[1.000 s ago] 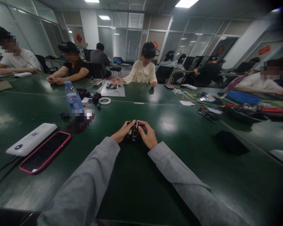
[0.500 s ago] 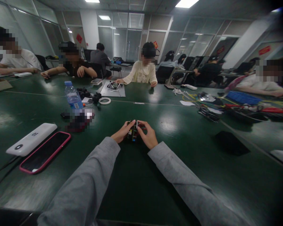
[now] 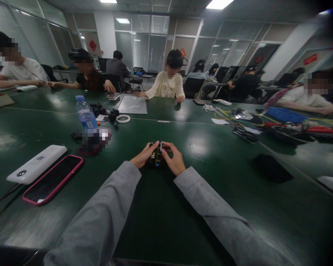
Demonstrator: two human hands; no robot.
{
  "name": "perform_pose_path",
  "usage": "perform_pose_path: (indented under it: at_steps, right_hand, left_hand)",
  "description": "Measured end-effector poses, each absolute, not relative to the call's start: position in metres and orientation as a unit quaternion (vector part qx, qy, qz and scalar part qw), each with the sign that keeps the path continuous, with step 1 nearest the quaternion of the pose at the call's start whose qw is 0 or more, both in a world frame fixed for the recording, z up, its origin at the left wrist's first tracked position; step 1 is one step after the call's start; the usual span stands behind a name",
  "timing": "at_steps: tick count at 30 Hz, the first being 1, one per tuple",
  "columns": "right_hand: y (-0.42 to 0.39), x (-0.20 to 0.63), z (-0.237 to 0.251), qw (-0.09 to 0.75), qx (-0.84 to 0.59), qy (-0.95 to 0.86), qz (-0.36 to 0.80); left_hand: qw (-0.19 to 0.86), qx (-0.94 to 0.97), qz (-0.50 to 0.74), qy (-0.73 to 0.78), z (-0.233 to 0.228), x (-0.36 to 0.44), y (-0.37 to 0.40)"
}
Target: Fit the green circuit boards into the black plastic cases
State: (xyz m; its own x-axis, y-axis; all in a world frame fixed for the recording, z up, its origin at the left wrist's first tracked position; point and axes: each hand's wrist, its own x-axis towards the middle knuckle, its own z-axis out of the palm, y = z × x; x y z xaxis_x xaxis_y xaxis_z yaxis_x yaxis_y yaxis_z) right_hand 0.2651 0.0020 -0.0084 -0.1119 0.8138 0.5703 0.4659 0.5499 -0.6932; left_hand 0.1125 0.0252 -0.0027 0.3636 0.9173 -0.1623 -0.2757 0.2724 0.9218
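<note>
- Tabletop [image 3: 161,221], dark green & glossy, is reflecting ceiling lights; it's running wide across a big office rm w/ glass partitions behind.
- Other ppl are sitting round the far & side edges, each working at their own spot.
- Lying to the left: pink-edged phone [image 3: 52,179] face up, white power bank [image 3: 36,164] just beside it, both flat on the tabletop.
- Water bottle [image 3: 85,112] is standing upright further back on the left, tape roll [image 3: 123,118] lying near it, grey mat [image 3: 133,105] just beyond that.
- Cables & tools are spreading over the right side, w/ a blue tray [image 3: 285,114] among them.
- Vs. 0.5 s ago: person in the cream top across the table is now sitting w/ the grey mat bare — the small dark part that was on it is gone. Person in the dark top is now stretching an arm out left. Own hands & item aren't shifting at all.
- Small circuit board [image 3: 156,155] is sitting mid-table, straight ahead, between both hands; green edge, dark parts packed on it, a bit of red showing at its right side. Finer detail too small to tell.
- Left hand [image 3: 142,155] is pinching the board's left side, fingertips pressing on it.
- Right hand [image 3: 173,157] is gripping the right side, thumb & fingers closing round it.
- Grey sleeves are covering both forearms.
</note>
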Motion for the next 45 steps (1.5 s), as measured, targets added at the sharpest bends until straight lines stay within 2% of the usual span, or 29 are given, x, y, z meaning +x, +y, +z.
perform_pose_path:
  at_steps: [24,45]
  right_hand:
    - [0.000,0.265,-0.006,0.503,-0.440,-0.720,0.186]
    - [0.016,0.271,-0.019,0.542,-0.424,-0.642,0.338]
  left_hand:
    - [0.699,0.438,0.418,0.380,0.001,0.113,0.023]
    - [0.701,0.466,0.395,0.368,0.000,0.114,0.024]
